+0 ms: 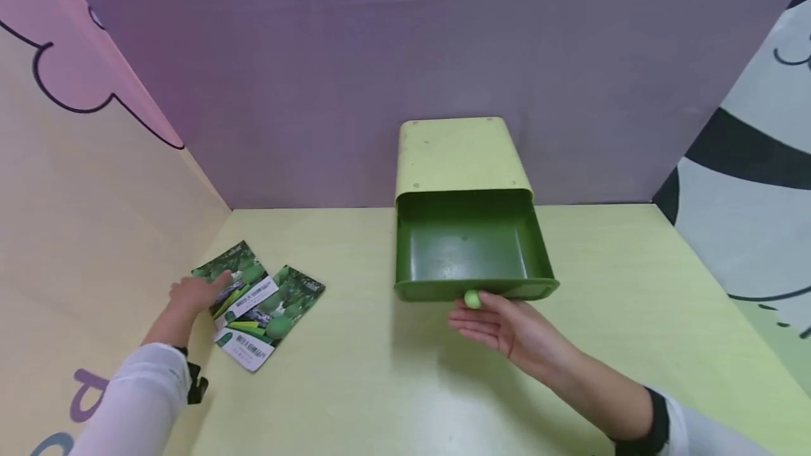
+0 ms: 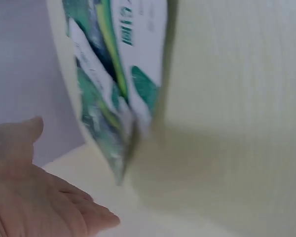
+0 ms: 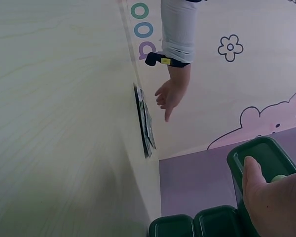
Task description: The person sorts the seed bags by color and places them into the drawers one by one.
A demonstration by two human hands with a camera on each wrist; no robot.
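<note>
Two seed-packet-like green printed packets (image 1: pixel 269 319) with white label strips lie overlapping on the table at the left. My left hand (image 1: pixel 198 292) hovers over the upper packet with its fingers spread; in the left wrist view that hand (image 2: pixel 44 197) is apart from the packets (image 2: pixel 113 74). A cream cabinet (image 1: pixel 462 153) stands against the back panel, its green top drawer (image 1: pixel 465 290) pulled out with nothing inside. My right hand (image 1: pixel 507 326) is at the drawer front, pinching the light green knob (image 1: pixel 472 299) between thumb and fingers.
Below the pulled-out drawer, two more green drawer fronts (image 3: pixel 172 226) show in the right wrist view. A purple panel (image 1: pixel 304 90) closes off the back. Printed side panels (image 1: pixel 95 231) rise at the left and right of the pale table (image 1: pixel 355 385).
</note>
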